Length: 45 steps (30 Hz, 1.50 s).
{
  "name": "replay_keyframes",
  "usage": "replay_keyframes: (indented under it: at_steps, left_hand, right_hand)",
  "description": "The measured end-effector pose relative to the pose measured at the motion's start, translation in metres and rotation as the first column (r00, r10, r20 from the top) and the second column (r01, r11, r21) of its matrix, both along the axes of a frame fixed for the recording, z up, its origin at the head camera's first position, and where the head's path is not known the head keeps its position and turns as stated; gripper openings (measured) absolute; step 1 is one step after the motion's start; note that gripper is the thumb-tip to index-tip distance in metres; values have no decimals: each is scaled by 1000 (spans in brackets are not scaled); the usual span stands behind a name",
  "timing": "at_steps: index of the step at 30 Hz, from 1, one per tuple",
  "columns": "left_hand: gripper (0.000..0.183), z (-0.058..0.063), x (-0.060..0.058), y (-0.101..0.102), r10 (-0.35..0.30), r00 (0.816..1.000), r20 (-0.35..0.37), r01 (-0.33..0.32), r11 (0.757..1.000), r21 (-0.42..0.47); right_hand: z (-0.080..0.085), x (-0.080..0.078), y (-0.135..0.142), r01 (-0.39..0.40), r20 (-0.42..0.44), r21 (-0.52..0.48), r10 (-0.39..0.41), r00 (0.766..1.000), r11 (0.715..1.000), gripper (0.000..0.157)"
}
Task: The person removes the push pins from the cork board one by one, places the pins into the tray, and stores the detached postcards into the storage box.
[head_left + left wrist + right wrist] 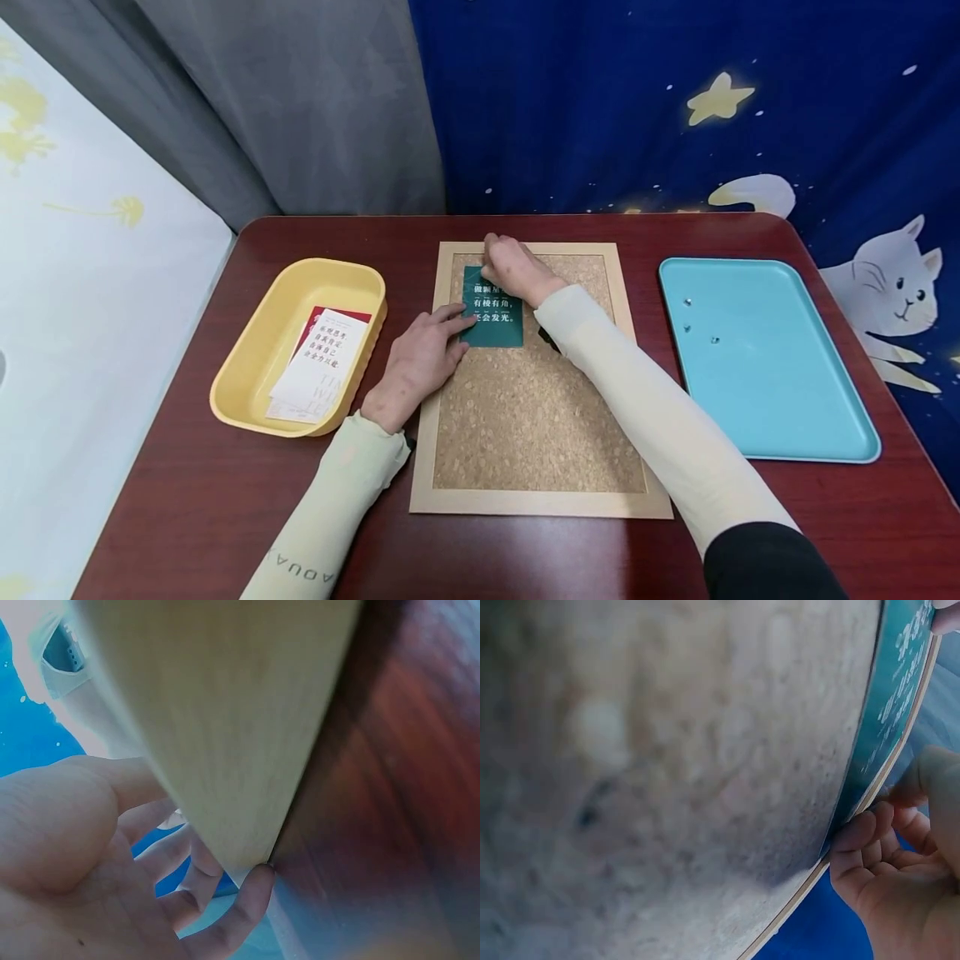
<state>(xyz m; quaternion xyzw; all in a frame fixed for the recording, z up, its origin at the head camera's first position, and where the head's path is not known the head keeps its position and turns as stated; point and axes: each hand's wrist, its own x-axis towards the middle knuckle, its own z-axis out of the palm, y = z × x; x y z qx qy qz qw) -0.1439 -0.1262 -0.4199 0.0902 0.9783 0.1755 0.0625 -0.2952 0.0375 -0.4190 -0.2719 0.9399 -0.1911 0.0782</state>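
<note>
A dark green card (492,333) with white lettering lies on the upper left of a cork board (525,425) with a pale wooden frame. My right hand (516,268) is at the card's top edge with its fingers curled, covering part of the lettering. In the right wrist view, the curled fingers (855,832) meet the end of the card near the frame; anything between the fingertips is hidden. Across the frame's left side reaches my left hand (426,350), its extended fingers touching the card's left edge. The left wrist view shows a fingertip (260,877) against the wooden frame.
On the left stands a yellow basket (232,396) holding white and red cards (318,358). To the right lies a light blue tray (780,375) with several small clear pins (715,340). Everything stands on a dark red table (247,492); a blue curtain (570,100) hangs behind.
</note>
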Motion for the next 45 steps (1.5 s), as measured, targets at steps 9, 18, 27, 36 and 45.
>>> replay_keyframes:
  at_steps: [9,18,27,36,45]
  left_hand:
    - [43,-3,1,1,-3,1000,6,3,1000,-2]
    - [42,-3,1,2,-10,1000,-20,10,1000,2]
    - [43,-2,-1,0,-7,1000,-5,7,1000,-13]
    - [43,-1,-1,0,-16,999,-28,16,1000,-20]
    - [43,0,2,2,2,1000,-14,-2,1000,-18]
  right_hand:
    - [-1,3,6,-5,7,-20,5,1000,1000,7]
    - [1,7,16,52,31,-87,-49,998,995,5]
    - [6,11,27,79,65,-142,-70,995,987,6]
    - [14,14,54,141,11,-148,-141,990,979,8]
    - [19,18,85,184,-6,-137,-186,982,973,11]
